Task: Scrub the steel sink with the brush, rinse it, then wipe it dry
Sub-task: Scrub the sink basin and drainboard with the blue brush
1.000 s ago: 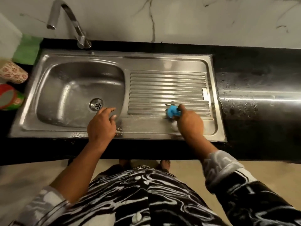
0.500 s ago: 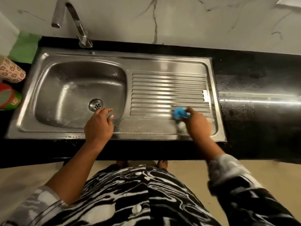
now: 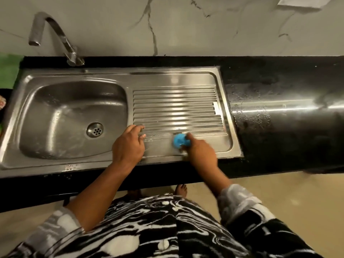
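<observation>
One round blue brush (image 3: 179, 140) on ribbed steel.
Right hand (image 3: 202, 152) grips it against the sink (image 3: 55, 76) and its glossy drainboard (image 3: 176, 105); left hand (image 3: 128, 146) rests beside, fingers relaxed.

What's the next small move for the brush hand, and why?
Probably push the blue brush away across the drainboard ribs. The right hand grips it on the flat near strip, the left hand rests beside it, and no water runs from the tap: scrubbing looks unfinished.
</observation>
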